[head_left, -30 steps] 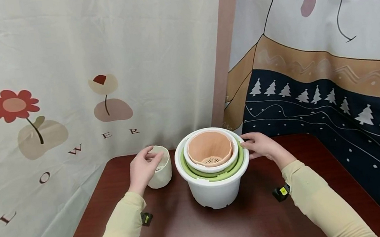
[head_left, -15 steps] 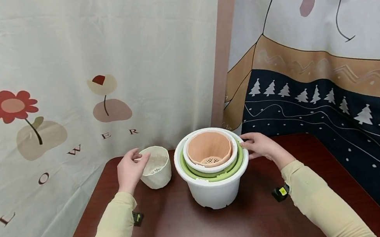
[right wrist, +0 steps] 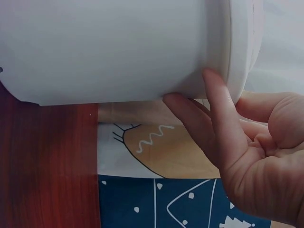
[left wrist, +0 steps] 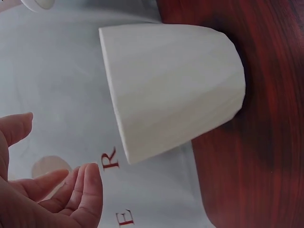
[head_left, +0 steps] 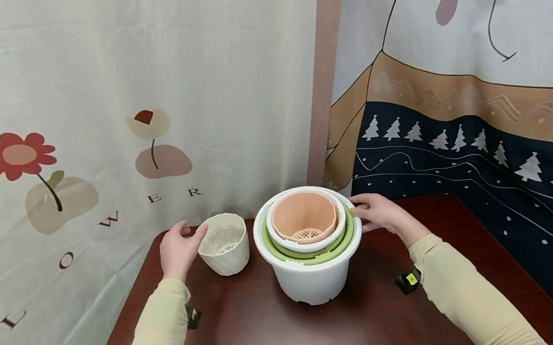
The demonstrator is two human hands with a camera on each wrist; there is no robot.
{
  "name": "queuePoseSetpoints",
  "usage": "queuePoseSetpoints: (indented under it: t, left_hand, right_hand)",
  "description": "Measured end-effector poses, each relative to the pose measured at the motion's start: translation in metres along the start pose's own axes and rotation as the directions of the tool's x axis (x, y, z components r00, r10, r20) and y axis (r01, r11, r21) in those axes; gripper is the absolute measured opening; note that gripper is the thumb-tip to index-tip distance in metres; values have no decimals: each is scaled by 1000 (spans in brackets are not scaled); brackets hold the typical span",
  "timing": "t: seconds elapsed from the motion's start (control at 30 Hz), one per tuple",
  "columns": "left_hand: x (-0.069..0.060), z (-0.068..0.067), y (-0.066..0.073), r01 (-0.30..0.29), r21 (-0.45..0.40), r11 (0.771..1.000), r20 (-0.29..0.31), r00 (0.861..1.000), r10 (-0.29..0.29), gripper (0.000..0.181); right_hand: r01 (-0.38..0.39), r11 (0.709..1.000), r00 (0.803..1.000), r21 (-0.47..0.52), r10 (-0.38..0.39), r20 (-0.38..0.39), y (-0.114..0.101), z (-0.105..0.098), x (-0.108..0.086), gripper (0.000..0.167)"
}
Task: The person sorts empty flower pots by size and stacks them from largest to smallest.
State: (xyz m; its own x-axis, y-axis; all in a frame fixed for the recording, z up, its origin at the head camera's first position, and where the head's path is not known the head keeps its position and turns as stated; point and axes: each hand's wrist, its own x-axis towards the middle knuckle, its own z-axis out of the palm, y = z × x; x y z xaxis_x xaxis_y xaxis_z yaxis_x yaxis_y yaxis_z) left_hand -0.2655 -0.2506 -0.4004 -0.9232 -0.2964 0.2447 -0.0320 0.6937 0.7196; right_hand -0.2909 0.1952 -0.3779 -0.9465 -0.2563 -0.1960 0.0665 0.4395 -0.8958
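A large white flowerpot [head_left: 312,282] stands upright on the table, with a green pot [head_left: 312,259], a smaller white pot [head_left: 308,247] and a peach pot [head_left: 304,212] nested inside it. My right hand [head_left: 381,213] grips its rim from the right; in the right wrist view the fingers [right wrist: 218,102] touch the wall under the rim and the thumb reaches behind it. To the left, a small off-white pot [head_left: 226,258] with a faceted wall and holes in its base stands alone. My left hand [head_left: 177,253] is beside it, fingers apart from the pot and holding nothing.
The dark red table [head_left: 275,343] has its back edge against a pale curtain [head_left: 226,87] printed with flowers. At the right hangs a navy and tan cloth [head_left: 461,174] with tree prints. A black wrist camera [head_left: 409,281] sits on the right sleeve.
My left hand has drawn back leftward from over the small off-white pot, which now shows fully and sits slightly further left. The right hand stays at the large pot's rim.
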Motion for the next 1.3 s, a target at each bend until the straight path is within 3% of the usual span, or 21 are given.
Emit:
queuePoseSetpoints:
  t: [0.43, 0.67, 1.03, 1.3]
  left_hand:
    - [5, 6, -18, 97, 40, 994, 126, 987, -102, 78]
    - [6, 9, -23, 195, -51, 980, 222, 958, -179, 77]
    - [8, 15, -34, 250, -100, 963, 303, 929, -210, 73]
    - [6, 20, -34, 272, -195, 942, 300, 931, -207, 55]
  right_hand:
    - [3, 1000, 1000, 2, -3, -1, -1, 0, -1, 50]
    - [2, 1000, 1000, 3, -2, -5, -1, 0, -2, 51]
    - [8, 1000, 1000, 15, -8, -1, 0, 0, -1, 50]
    - [12, 1000, 1000, 12, -12, -2, 1, -1, 0, 50]
